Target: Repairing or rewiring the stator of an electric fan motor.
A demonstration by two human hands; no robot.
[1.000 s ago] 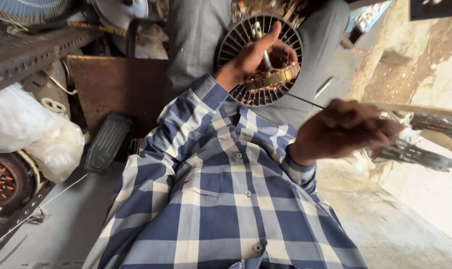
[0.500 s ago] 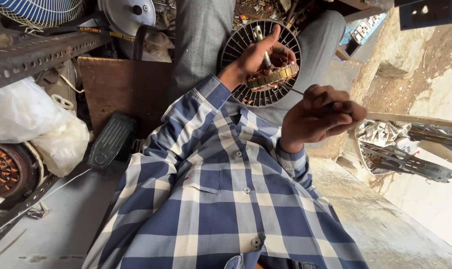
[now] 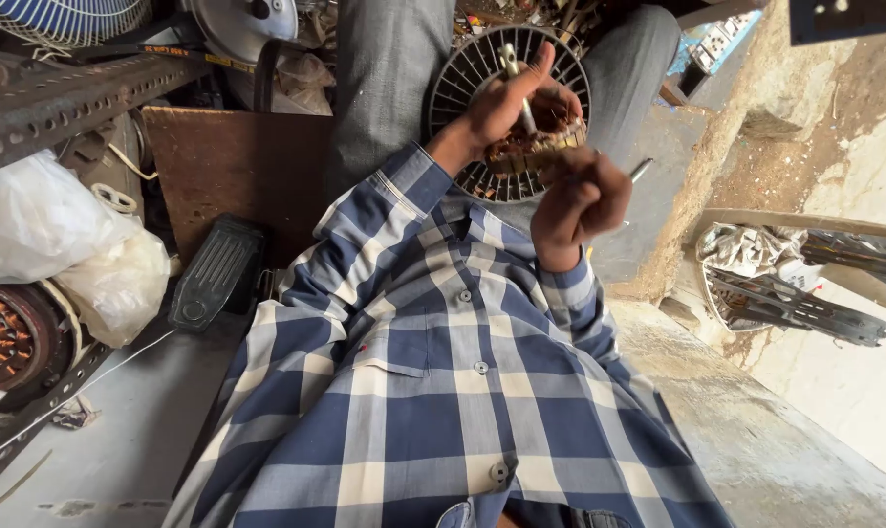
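Observation:
My left hand point(image 3: 501, 108) is raised over my lap, shut on a small motor stator point(image 3: 536, 147) with copper windings, thumb pointing up beside a metal shaft point(image 3: 513, 70). Just below and right of it, touching the stator, my right hand point(image 3: 580, 200) is closed on a thin metal tool point(image 3: 640, 170) whose tip sticks out to the right. Behind both hands a round black slotted fan disc point(image 3: 462, 88) rests on my grey trousers point(image 3: 389, 78). My blue and white checked shirt point(image 3: 433, 391) fills the lower middle.
At the left lie a white plastic bag point(image 3: 62, 244), a copper-wound motor core point(image 3: 3, 337), a black ribbed pedal-like part point(image 3: 213, 274), a brown board point(image 3: 237, 161) and a perforated metal rail point(image 3: 62, 98). Bent metal scrap point(image 3: 785, 284) lies at the right by a rough wall.
My right hand has swung in from the right with the thin tool and now sits against the stator. My left hand has kept holding the stator in place.

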